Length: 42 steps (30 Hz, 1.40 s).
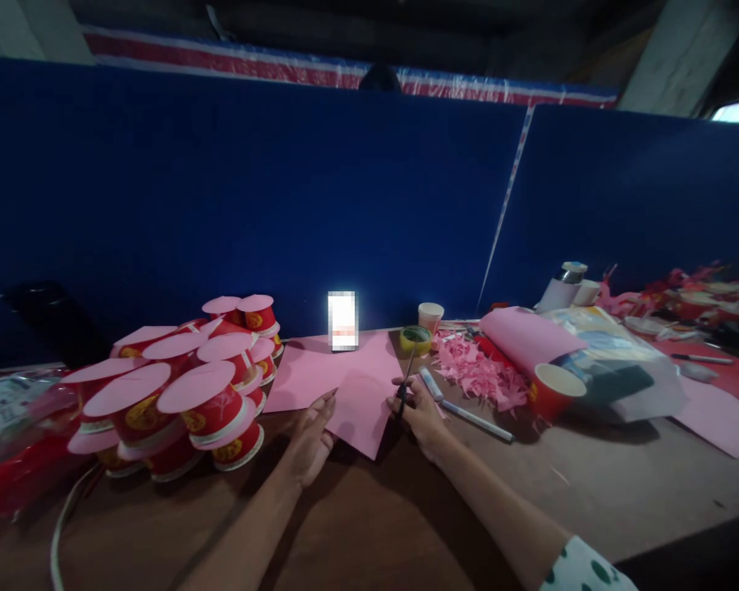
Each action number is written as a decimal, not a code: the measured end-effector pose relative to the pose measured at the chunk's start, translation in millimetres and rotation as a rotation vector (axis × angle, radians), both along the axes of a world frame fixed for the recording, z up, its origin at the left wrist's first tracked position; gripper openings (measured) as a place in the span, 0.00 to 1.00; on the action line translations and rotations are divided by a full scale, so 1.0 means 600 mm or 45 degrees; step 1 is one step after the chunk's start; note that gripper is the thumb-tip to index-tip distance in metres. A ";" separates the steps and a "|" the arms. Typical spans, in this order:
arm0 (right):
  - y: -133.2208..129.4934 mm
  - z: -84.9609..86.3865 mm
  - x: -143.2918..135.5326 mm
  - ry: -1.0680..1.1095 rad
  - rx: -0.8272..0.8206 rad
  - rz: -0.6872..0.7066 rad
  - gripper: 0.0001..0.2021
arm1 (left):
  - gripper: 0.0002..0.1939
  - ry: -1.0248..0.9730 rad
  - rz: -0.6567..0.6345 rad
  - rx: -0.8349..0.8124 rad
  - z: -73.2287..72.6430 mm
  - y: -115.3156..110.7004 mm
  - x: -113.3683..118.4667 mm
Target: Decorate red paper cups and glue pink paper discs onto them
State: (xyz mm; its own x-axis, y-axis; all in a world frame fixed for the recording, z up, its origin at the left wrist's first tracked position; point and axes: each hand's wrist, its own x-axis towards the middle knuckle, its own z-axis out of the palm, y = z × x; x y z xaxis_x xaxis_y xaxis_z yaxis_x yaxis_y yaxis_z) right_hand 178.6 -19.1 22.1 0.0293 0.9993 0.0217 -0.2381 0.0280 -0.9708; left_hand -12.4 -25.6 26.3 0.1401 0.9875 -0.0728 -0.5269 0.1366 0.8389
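Note:
A piece of pink paper point(358, 414) is pinched at its left edge by my left hand point(311, 443). My right hand point(422, 414) is closed round the handles of a pair of dark scissors point(406, 384), whose blades point up and away from me, beside the paper's right edge. Under and behind that piece lies a larger pink sheet point(292, 377) on the table. A roll of yellow-green tape point(415, 339) sits just beyond the scissors. Close to my right hand lie a glue stick point(429, 383) and a pale marker pen point(479, 421).
Stacked red paper cups point(206, 419) topped with pink discs stand at left. A blurred-out lit screen point(343, 320) stands before the blue partition point(283, 197). Pink paper scraps point(477, 369), a red cup point(554, 392) and a plastic bag point(616, 361) lie to the right.

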 end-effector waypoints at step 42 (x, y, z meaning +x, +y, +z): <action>0.001 -0.003 -0.008 -0.087 0.106 0.085 0.22 | 0.16 0.857 0.322 0.144 -0.024 -0.005 0.011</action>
